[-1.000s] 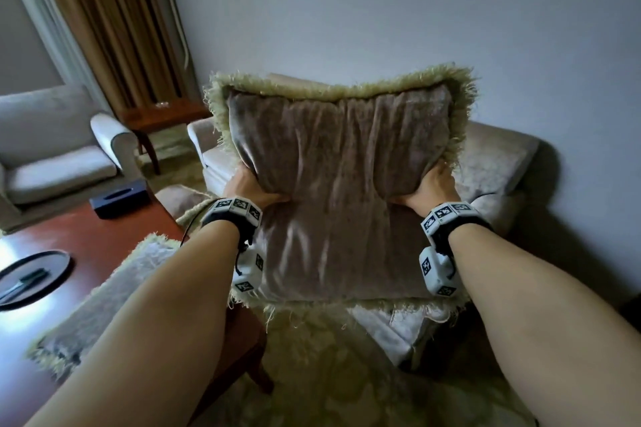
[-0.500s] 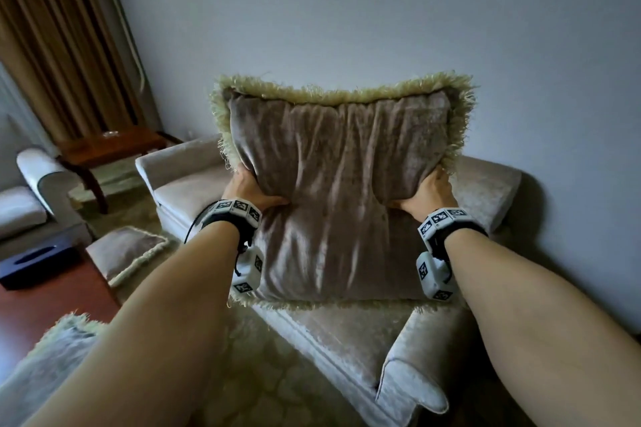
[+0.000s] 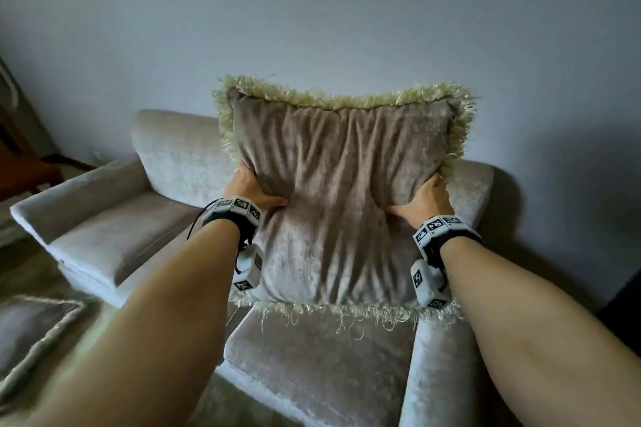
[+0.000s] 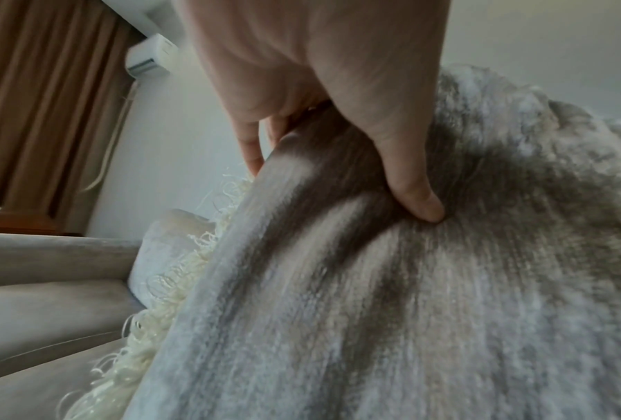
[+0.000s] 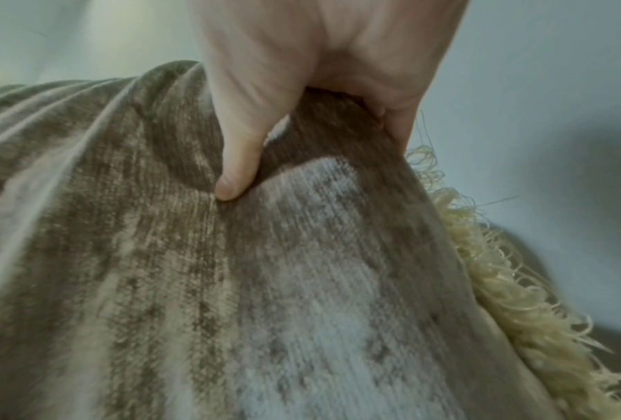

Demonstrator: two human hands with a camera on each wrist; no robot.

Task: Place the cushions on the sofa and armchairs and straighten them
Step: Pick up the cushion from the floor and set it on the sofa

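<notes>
I hold a taupe velvet cushion (image 3: 341,191) with a pale yellow fringe upright in the air, over the right end of a light grey sofa (image 3: 312,367). My left hand (image 3: 249,189) grips its left edge, thumb on the front, fingers behind. My right hand (image 3: 425,198) grips the right edge the same way. In the left wrist view my left hand (image 4: 337,142) pinches the cushion (image 4: 409,312) with the thumb dug into the fabric. The right wrist view shows my right hand (image 5: 312,136) pinching the cushion (image 5: 229,298). The sofa backrest behind it is partly hidden.
A second fringed cushion (image 3: 31,333) lies at the lower left, on the patterned carpet it seems. The sofa's left seat (image 3: 114,236) and right armrest (image 3: 440,367) are in view. A plain wall (image 3: 347,28) stands behind. Brown curtains (image 4: 39,99) and an air conditioner (image 4: 150,54) are off to the left.
The view has swung right and closer to the sofa; the armchair and coffee table have left the frame. The cushion stays held in both hands, now in front of the sofa's right backrest.
</notes>
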